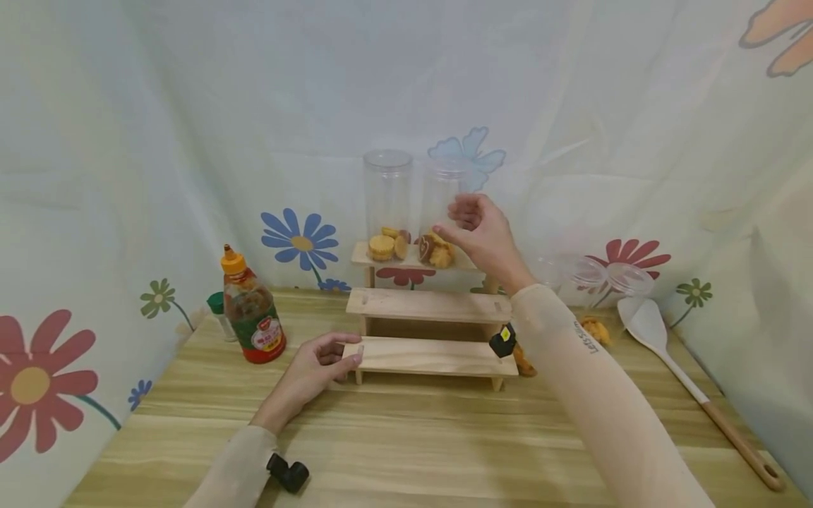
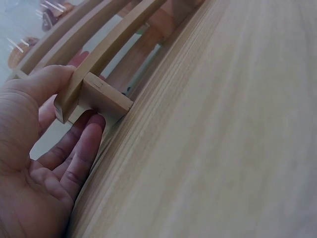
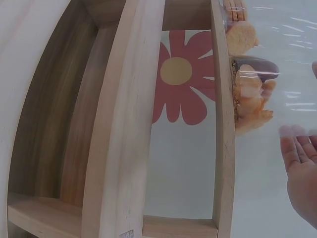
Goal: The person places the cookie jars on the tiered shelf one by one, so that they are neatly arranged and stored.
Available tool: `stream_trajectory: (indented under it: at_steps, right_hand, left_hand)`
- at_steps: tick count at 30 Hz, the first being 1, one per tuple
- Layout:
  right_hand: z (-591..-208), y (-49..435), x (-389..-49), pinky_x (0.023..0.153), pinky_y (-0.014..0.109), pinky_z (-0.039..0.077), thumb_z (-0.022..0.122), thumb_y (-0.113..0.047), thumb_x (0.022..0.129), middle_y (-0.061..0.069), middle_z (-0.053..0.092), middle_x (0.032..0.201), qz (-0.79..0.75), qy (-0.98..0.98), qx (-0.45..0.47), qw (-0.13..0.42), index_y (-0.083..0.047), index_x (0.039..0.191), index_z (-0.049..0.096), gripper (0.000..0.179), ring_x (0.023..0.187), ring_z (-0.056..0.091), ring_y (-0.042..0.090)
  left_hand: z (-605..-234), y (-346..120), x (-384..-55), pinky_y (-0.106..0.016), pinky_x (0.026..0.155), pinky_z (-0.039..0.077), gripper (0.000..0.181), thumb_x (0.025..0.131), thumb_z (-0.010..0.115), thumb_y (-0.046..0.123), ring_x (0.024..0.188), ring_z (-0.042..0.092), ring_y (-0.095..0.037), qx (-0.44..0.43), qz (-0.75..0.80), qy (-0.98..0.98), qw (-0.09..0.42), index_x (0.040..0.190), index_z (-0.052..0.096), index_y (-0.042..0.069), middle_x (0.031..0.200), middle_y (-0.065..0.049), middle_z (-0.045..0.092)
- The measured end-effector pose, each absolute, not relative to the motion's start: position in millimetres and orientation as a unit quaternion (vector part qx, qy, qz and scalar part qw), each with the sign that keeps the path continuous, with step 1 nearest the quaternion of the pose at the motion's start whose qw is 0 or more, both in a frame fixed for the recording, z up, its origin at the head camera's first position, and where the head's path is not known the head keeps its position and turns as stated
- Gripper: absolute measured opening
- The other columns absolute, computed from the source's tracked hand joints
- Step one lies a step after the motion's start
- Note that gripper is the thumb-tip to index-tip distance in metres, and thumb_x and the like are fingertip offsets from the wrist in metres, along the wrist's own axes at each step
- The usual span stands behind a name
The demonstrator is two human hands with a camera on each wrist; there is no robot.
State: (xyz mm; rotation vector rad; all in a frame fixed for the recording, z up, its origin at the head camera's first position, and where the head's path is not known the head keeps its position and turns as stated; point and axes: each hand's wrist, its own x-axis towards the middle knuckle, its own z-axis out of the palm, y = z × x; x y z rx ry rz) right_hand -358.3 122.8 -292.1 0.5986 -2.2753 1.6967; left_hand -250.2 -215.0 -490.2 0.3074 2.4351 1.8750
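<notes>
My left hand [image 1: 320, 367] pinches the left end of the lowest step of a three-tier wooden shelf [image 1: 428, 303], thumb on top and fingers underneath in the left wrist view. On the top tier stand two clear jars. The left jar [image 1: 387, 183] has yellow biscuits at its bottom; the right jar [image 1: 438, 185] contains a brown heart-decorated cookie [image 1: 427, 248] and a golden pastry [image 1: 442, 255]. My right hand [image 1: 485, 229] is at the right jar's side, fingers loosely bent, thumb and fingertips spread apart. The right wrist view shows these fingertips [image 3: 286, 132] right at the jar's edge.
A red sauce bottle [image 1: 257, 317] with an orange cap stands left, a green-capped shaker [image 1: 219, 310] behind it. Right of the shelf, clear round containers [image 1: 629, 279] and a pastry [image 1: 595, 330] are partly hidden by my right arm. A white spatula [image 1: 648, 324] lies farther right.
</notes>
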Motion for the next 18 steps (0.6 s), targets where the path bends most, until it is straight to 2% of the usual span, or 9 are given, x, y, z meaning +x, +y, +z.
stream_trajectory:
  at_steps: [12,18]
  right_hand:
    - [-293.5,122.5,-361.8,0.121,0.042,0.049,0.091,-0.029,0.098,0.017,0.064,0.145,0.559,-0.800,0.189,0.112,0.000,0.150,0.054,0.070,0.137,0.064,0.032]
    - [-295.6,122.3,-358.4,0.121,0.043,0.049,0.089,-0.028,0.100,0.017,0.064,0.151,0.551,-0.809,0.176,0.105,-0.001,0.155,0.053,0.072,0.140,0.062,0.032]
  left_hand:
    - [-487.8,-213.7,-247.3,-0.032,0.076,0.063,0.042,0.104,0.083,0.022,0.090,0.072,-0.022,0.104,0.613,0.783,0.023,0.143,0.073,0.011,0.107,-0.011,0.073]
    - [-489.5,-214.5,-248.8,-0.032,0.077,0.062,0.041,0.104,0.084,0.026,0.090,0.071,-0.021,0.096,0.610,0.786,0.024,0.142,0.074,0.015,0.108,-0.010,0.073]
